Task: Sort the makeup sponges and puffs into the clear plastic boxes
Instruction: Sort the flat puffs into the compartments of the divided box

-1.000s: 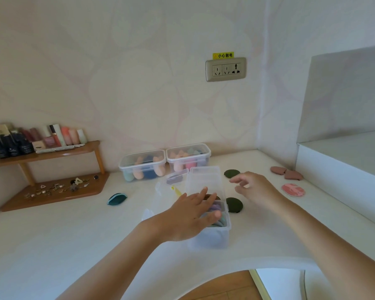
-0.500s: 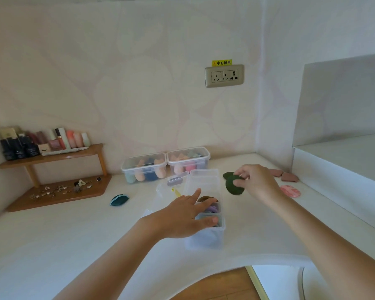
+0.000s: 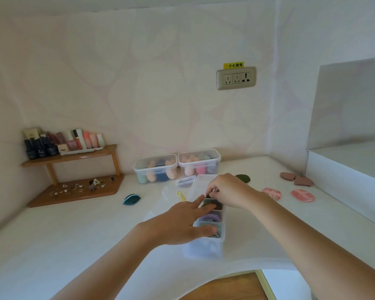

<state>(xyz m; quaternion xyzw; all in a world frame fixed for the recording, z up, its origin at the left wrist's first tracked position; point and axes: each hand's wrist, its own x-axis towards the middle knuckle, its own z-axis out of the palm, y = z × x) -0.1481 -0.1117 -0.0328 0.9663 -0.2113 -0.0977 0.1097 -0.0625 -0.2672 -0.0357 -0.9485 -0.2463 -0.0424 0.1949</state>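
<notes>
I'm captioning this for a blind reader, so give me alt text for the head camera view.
A person's right hand pinches a dark green puff in a divided clear box, which the left hand rests on with straight fingers. Loose puffs lie on the white counter, two lidded sponge boxes behind.

**A:** Could anyone make out the dark piece (image 3: 208, 195) the right hand (image 3: 230, 191) pinched? Its fingers covered nearly all of it.

**B:** Nope. The left hand (image 3: 182, 224) also hid the 9 o'clock wall of the clear box (image 3: 204, 250). The green puff (image 3: 244, 178) at 12 o'clock sat half behind that right hand, and the trinkets (image 3: 78, 187) at 10 o'clock were too tiny to name. Both forearms ran off the bottom edge.
</notes>
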